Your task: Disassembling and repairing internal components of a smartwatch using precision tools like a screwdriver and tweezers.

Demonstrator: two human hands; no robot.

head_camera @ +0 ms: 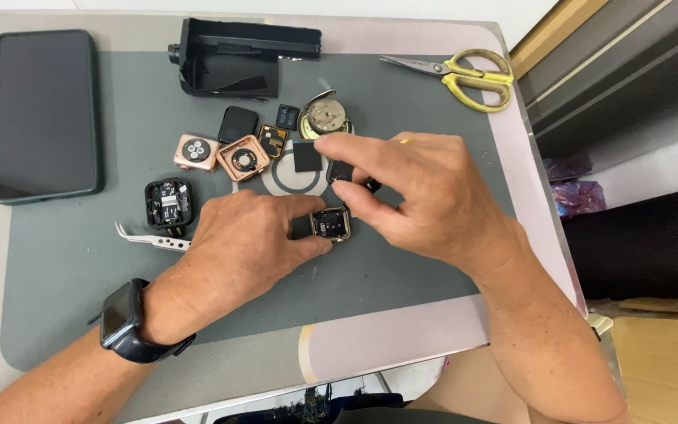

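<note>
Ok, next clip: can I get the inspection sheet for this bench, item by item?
Surface: grey rubber work mat on a pale table.
Job's things: gold square watch case, opened, pinned at its left edge by the left hand; small black rectangular part in the right hand grip, above the case.
Clutter: rose-gold watch bodies, black opened watch body, metal tweezers, yellow-handled scissors, dark smartphone, black plastic tray, round metal tin.
Grippers: both hands busy; left wrist wears a black smartwatch.
Cables: nothing seen.
Surroundings: cardboard box, black bag on the right.
</note>
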